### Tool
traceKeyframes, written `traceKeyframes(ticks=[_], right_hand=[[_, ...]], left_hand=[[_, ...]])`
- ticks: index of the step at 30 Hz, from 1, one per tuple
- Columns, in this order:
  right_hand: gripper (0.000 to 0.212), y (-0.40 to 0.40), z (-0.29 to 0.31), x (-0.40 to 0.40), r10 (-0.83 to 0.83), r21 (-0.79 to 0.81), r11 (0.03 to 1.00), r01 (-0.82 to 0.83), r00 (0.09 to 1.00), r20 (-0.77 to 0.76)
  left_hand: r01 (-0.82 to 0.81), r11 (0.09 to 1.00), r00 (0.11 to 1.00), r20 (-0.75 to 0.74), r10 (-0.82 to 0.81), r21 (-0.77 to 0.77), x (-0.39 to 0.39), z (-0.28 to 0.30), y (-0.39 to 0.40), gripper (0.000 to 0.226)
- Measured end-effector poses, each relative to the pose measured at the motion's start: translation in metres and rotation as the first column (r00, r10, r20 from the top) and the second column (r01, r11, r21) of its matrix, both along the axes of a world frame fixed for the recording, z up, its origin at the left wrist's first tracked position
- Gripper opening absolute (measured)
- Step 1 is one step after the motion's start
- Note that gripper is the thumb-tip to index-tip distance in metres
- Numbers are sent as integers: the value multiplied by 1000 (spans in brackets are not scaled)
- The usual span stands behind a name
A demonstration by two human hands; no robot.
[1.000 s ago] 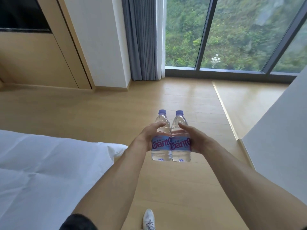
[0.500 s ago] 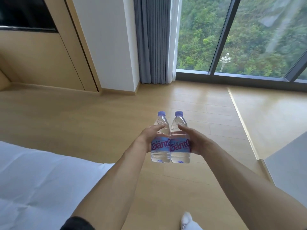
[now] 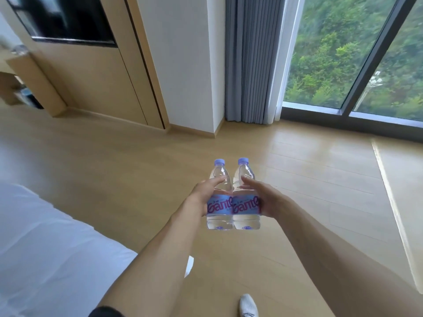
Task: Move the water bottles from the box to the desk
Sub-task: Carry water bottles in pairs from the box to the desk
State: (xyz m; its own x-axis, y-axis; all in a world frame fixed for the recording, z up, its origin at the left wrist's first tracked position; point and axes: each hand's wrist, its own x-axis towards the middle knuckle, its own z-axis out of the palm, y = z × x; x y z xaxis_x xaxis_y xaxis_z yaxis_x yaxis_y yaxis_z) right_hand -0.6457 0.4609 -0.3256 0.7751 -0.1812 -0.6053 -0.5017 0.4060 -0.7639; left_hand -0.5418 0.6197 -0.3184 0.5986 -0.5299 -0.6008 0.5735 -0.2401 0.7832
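Two water bottles are being held side by side at centre frame, above the wooden floor (image 3: 114, 179), their sides touching. The left hand (image 3: 204, 194) is gripping the left bottle (image 3: 219, 197) from its outer side, thumb lying across the shoulder; the right hand (image 3: 266, 197) is gripping the right bottle (image 3: 246, 197) likewise, fingers wrapping behind where they cannot be seen. Both bottles are standing upright, long axes vertical, lilac screw caps pointing toward the upper frame, bases toward the lower frame. Bodies are clear ribbed plastic, filled with clear liquid; each is wearing a pale blue label band with pink lettering facing the camera. Both forearms are extending in from the lower edge. A white bed sheet (image 3: 45, 248), lightly creased, is occupying the lower left. A grey pleated curtain (image 3: 251, 60) is hanging at upper centre beside a large window (image 3: 332, 53). A white-socked foot (image 3: 248, 305) is showing at the bottom edge.
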Motion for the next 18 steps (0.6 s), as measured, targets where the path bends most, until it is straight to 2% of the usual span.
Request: traceKeyframes(ticks=[7, 12, 15, 18], right_hand=[[40, -60, 14, 109, 177, 29, 984, -178, 983, 49], [50, -79, 4, 161, 251, 56, 966, -253, 967, 41], [53, -82, 0, 196, 281, 64, 957, -284, 959, 45], [65, -81, -8, 227, 297, 43, 954, -298, 955, 21]], left_hand=[[-201, 979, 978, 49, 202, -20, 79, 18, -43, 54], [-300, 954, 953, 45, 300, -11, 113, 14, -56, 49], [-347, 938, 937, 32, 348, -20, 137, 12, -56, 55], [-384, 923, 923, 14, 385, -7, 161, 7, -53, 60]])
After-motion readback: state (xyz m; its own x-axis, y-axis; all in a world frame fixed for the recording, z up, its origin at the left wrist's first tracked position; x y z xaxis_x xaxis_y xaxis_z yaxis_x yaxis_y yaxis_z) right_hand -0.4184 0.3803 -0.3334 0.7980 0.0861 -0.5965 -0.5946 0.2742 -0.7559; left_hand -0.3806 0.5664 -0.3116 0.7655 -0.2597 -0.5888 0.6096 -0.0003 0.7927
